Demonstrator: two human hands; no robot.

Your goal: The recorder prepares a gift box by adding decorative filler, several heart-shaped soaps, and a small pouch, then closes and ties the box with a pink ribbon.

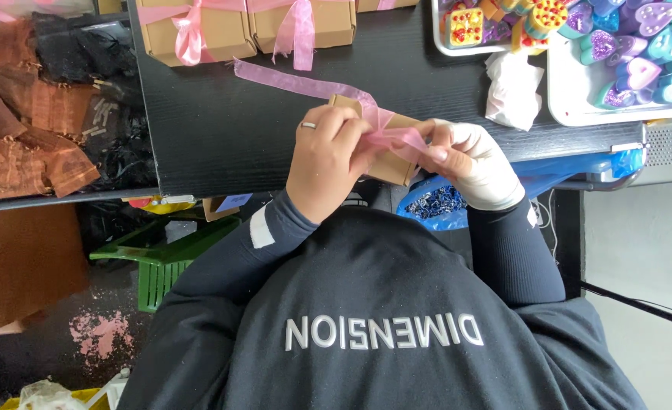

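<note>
A small brown cardboard box (393, 164) lies at the near edge of the black table (222, 129), mostly covered by my hands. A sheer pink ribbon (294, 83) runs from the box toward the back left. My left hand (324, 159), with a ring on one finger, pinches the ribbon over the box. My right hand (476, 163), in a white glove, holds the ribbon's other part at the box's right side. Both hands meet at a pink knot or loop (396, 138).
Two brown boxes tied with pink bows (199, 30) stand at the table's back. White trays (624, 102) of glittery heart-shaped pieces sit at the back right, a white wad (512, 89) beside them. Brown and black mesh bags (40, 114) lie left. A green stool (165, 262) stands below.
</note>
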